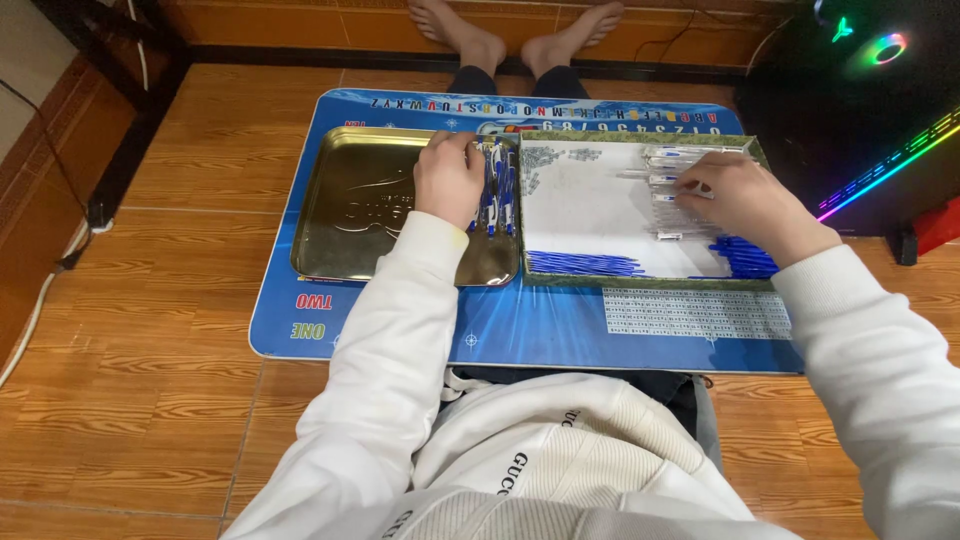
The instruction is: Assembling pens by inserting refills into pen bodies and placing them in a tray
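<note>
**Printed surfaces and containers on the lap table**

A shallow open cardboard box with a white floor and green patterned rim (745, 146) sits on the right of the blue printed table mat (540, 320). Just left of it lies a gold embossed metal tin lid (350, 215). A white rectangular printed grid label (695, 313) lies below the box.

A wooden floor (150, 330) of orange-brown planks fills the view, lit evenly. A dark skirting strip (300, 55) runs along the far wall. At the upper left stand dark furniture legs (120, 160), with a pale cable (40, 300) trailing beside them. At the right sits a black computer case (860, 110) glowing with rainbow lights.
</note>
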